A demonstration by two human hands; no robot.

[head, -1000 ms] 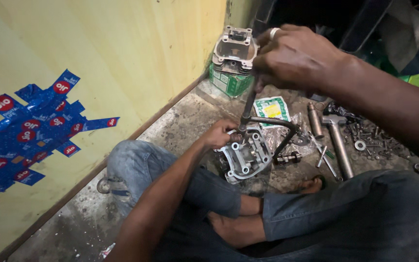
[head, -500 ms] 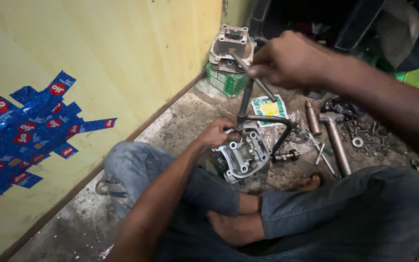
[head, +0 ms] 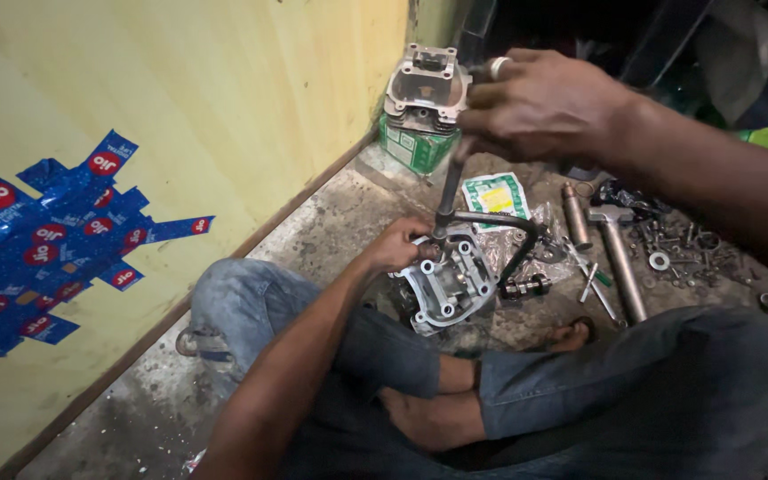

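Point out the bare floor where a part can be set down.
Free: the concrete strip between the yellow wall and the bent knee, up to the green box. Crowded: right of the cylinder head under the left hand, with hammer, camshaft and loose washers.

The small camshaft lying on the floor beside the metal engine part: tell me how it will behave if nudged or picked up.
The camshaft looks like solid metal, so probably stiff and heavy for its size. Its rounded body lies on its side on the gritty concrete floor, so a nudge would likely roll it a little, though the lobes may stop it. It looks greasy, so possibly slippery.
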